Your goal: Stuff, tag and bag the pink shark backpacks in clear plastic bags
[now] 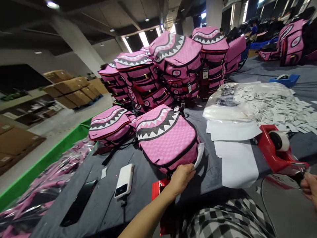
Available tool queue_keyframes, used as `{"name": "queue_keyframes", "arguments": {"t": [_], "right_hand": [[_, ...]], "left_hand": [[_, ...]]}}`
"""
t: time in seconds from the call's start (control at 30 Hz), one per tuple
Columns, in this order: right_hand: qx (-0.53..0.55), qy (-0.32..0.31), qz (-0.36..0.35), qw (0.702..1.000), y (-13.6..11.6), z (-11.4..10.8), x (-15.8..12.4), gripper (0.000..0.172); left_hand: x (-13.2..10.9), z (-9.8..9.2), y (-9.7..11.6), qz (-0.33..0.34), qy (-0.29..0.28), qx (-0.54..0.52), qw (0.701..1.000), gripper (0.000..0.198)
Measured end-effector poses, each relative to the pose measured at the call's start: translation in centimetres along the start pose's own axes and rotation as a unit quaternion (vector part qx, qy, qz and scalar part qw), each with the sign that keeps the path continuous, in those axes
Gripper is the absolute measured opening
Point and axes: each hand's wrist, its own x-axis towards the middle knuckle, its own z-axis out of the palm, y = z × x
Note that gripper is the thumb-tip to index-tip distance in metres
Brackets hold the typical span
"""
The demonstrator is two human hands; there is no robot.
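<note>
A pink backpack (166, 136) with a shark-mouth print lies on the grey table (138, 191) in front of me. My left hand (181, 178) rests at its near edge, fingers pinched on a thin clear plastic strip (198, 154) that curls up beside the bag. My right hand (310, 189) shows only partly at the right edge. Its fingers are curled close to the front end of a red tape dispenser (277, 152); what they hold is not clear.
More pink backpacks (173, 62) are stacked behind. White paper sheets (235, 148), a heap of small tags (277, 102), a blue tape dispenser (284, 79), a white power bank (124, 180) and a black phone (79, 201) lie on the table. Cardboard boxes (71, 87) stand at left.
</note>
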Motion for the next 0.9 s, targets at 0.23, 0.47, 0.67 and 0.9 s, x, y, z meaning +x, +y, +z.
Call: {"name": "queue_keyframes", "arguments": {"t": [0.23, 0.47, 0.67, 0.9], "right_hand": [[0.231, -0.345, 0.18, 0.892, -5.2, 11.0, -11.9, 0.064], [0.17, -0.553, -0.016, 0.816, -5.7, 19.7, -17.7, 0.066], [0.16, -0.509, -0.063, 0.843, -4.2, 22.0, -18.8, 0.06], [0.143, -0.506, -0.071, 0.848, -2.9, 21.9, -19.2, 0.058]], "left_hand": [[0.2, -0.4, 0.4, -0.02, 0.003, -0.106, 0.994, 0.014], [0.5, -0.2, -0.1, -0.045, -0.006, -0.196, 0.98, 0.02], [0.4, -0.6, -0.3, -0.037, -0.018, -0.228, 0.973, 0.026], [-0.1, -2.0, 0.9, -0.029, -0.017, -0.141, 0.989, 0.033]]}}
